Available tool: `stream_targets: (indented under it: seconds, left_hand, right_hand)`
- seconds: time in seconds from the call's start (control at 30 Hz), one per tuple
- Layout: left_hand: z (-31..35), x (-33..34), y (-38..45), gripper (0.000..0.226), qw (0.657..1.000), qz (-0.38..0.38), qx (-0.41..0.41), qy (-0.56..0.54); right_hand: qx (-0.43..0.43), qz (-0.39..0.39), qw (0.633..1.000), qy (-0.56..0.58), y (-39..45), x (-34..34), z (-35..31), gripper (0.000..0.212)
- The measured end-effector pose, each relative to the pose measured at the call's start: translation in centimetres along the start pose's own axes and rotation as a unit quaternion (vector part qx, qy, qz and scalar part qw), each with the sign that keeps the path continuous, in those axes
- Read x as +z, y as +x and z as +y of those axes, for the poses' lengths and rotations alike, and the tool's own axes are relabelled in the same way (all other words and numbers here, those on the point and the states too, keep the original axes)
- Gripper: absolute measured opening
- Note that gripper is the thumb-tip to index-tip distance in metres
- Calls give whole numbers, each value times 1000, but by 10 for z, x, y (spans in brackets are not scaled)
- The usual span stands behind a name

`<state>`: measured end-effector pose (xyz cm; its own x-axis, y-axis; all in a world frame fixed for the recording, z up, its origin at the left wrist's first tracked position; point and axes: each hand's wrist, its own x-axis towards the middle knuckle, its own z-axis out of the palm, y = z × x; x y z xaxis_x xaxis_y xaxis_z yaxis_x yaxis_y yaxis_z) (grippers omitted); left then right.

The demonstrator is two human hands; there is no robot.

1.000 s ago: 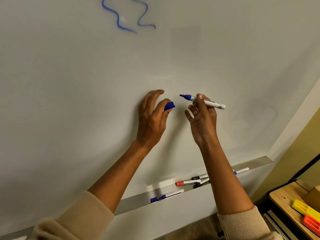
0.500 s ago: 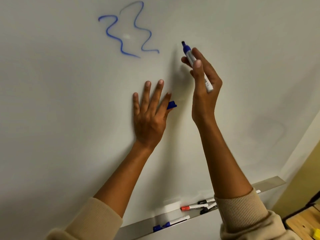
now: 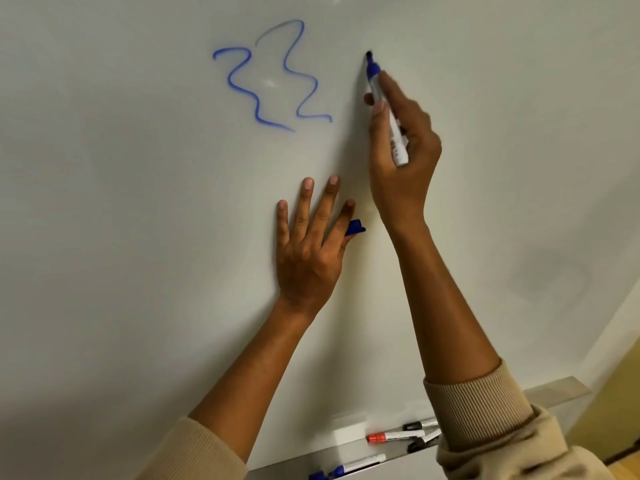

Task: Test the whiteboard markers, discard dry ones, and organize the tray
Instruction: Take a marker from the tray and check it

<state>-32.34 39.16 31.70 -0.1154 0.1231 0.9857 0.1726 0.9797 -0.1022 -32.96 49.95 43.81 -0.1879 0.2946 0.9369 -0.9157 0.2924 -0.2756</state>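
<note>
My right hand [image 3: 403, 157] grips an uncapped blue marker [image 3: 384, 105] with its tip up against the whiteboard [image 3: 138, 237], right of two blue squiggles [image 3: 273, 77]. Lower down, my left hand [image 3: 311, 244] lies on the board with its fingers straight, and the blue cap [image 3: 356, 227] is pinched between thumb and forefinger. In the metal tray [image 3: 554, 389] at the bottom lie a red-capped marker [image 3: 394, 436], two black-capped markers [image 3: 420, 426] and a blue-capped marker [image 3: 356, 467]. My right sleeve hides part of the tray.
A yellow wall [image 3: 613, 410] and a strip of wooden surface [image 3: 623, 471] show at the lower right corner, past the board's white frame.
My right hand has turned the marker from sideways to tip-up and raised it to the board beside the squiggles. My left hand has flattened against the board, cap still held.
</note>
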Motion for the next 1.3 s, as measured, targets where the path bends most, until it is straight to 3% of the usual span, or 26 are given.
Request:
stream_targets:
  seconds: [0.2, 0.33, 0.53, 0.67, 0.83, 1.0, 1.3]
  left_hand:
    - [-1, 0, -2, 41, 1000, -11, 9, 2]
    - [0, -3, -1, 41, 1000, -25, 11, -1]
    - [9, -18, -1, 37, 994, -77, -24, -73]
    - [31, -30, -28, 29, 971, -114, -79, -193]
    - [66, -43, -99, 28, 905, -191, -171, -340]
    - [90, -59, -151, 22, 796, -278, -313, -438]
    - [128, -79, -193, 21, 674, -431, -333, -498]
  right_hand:
    - [49, -9, 999, 3, -26, -26, 15, 32]
    - [40, -68, 996, -35, -46, -47, 19, 33]
    - [186, -54, 980, -36, -62, -95, 22, 31]
    - [290, -66, 953, 55, -81, -128, 16, 26]
    - [423, -43, 886, 185, -129, -166, 15, 35]
    - [505, -54, 845, 165, -184, -199, 17, 59]
    - [574, -96, 808, 92, -249, -256, 30, 57]
